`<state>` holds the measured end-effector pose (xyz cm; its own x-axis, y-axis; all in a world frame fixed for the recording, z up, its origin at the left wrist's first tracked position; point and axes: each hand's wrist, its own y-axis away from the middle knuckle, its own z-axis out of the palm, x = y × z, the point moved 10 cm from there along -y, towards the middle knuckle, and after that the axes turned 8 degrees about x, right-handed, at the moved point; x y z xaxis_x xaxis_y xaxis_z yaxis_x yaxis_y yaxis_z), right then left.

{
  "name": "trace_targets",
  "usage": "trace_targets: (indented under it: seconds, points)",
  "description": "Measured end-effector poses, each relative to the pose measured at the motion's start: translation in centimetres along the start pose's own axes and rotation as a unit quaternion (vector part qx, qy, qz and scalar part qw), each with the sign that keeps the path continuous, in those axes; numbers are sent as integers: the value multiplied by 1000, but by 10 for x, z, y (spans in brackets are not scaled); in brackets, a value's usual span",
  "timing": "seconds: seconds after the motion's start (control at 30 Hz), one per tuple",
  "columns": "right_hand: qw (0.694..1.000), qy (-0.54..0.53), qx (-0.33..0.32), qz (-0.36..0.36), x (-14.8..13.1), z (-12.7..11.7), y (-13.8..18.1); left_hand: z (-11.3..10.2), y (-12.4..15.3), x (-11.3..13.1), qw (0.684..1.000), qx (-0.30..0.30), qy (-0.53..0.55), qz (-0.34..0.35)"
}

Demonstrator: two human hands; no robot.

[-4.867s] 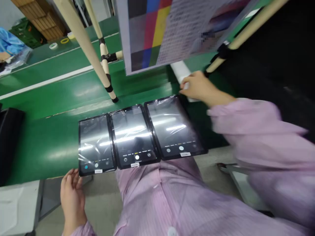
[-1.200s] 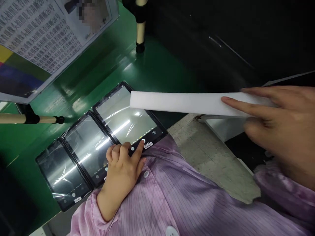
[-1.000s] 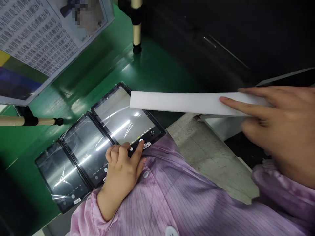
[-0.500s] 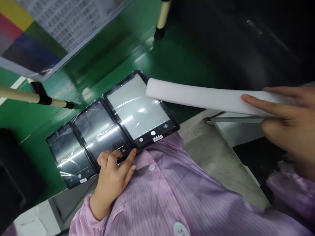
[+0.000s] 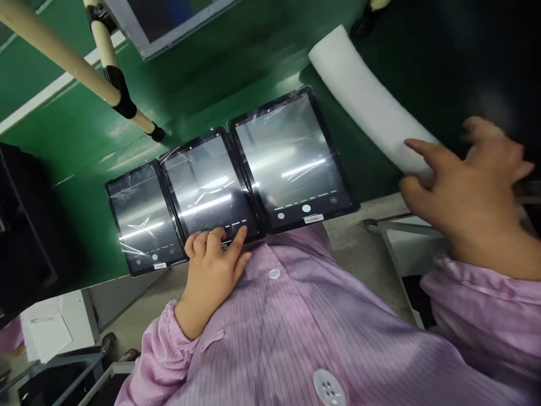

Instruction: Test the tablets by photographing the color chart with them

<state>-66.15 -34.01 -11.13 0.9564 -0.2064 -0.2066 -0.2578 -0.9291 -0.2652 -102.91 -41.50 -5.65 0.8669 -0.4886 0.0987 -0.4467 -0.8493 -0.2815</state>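
Three black-framed tablets lie side by side on the green surface, all with lit screens under glossy film: a left tablet (image 5: 137, 211), a middle tablet (image 5: 200, 180) and a right tablet (image 5: 287, 152). My left hand (image 5: 215, 270) rests open on the lower edge of the middle tablet, its fingers stretched over the screen's bottom. To the right, a long white foam strip (image 5: 363, 104) slants away from me. Over its near end is my right hand (image 5: 473, 186), fingers spread, with the index fingertip and thumb beside that end.
A framed colour chart (image 5: 169, 34) stands behind the tablets, with cream pipe legs (image 5: 101, 84) near it. A black box-like object (image 5: 29, 225) sits at the left. Below the table edge are a white box (image 5: 63, 327) and a metal-framed cart (image 5: 393, 242).
The foam strip has moved right, off the right tablet, and turned to slant away from me. My right hand has spread its fingers. The camera view has shifted.
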Motion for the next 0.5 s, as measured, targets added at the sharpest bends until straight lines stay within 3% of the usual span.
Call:
trace_targets:
  seconds: [0.07,0.1,0.23,0.3,0.37,0.5]
  points:
    - [992,-124,24,32,-18,-6,0,0,6,-8,1000,-6,5,-2]
    - [977,-210,0,47,-28,-1,2,-4,11,-14,1000,1,7,2]
    - [840,-478,-217,138,-70,37,24,-29,35,-41,998,55,-21,7]
    - [796,-526,-252,166,-84,42,32,-37,48,-53,997,68,-26,-8]
    - [786,-539,-241,183,-88,41,33,-41,59,-59,997,69,-26,-28]
    - [810,-505,-209,212,-77,44,37,-43,75,-68,994,72,-44,-70]
